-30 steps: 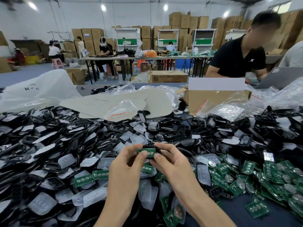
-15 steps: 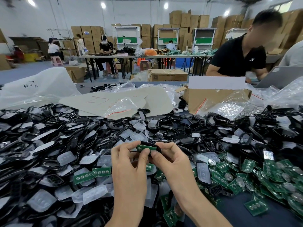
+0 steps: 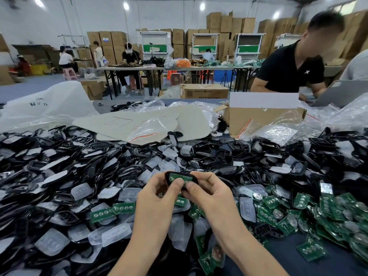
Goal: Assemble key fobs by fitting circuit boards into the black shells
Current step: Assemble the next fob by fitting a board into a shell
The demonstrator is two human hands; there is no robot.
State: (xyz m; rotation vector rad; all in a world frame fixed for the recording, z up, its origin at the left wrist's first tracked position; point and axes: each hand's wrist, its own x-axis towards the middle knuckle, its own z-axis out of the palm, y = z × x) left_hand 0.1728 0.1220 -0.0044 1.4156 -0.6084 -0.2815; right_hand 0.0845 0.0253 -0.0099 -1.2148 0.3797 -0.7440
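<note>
Left hand (image 3: pixel 159 194) and right hand (image 3: pixel 212 193) both curl round one black shell (image 3: pixel 180 173), thumbs pressing on the green circuit board (image 3: pixel 176 177) sitting in it. Loose shells (image 3: pixel 65 166) heaped left of and beyond the hands; spare boards (image 3: pixel 328 208) piled right of the right hand.

Stacked cartons (image 3: pixel 229 26) line white wall (image 3: pixel 95 16) (ceiling lamps (image 3: pixel 126 5) lit).

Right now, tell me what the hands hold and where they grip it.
One black shell with a circuit board in it: left hand pinches its left end, right hand its right end.
</note>
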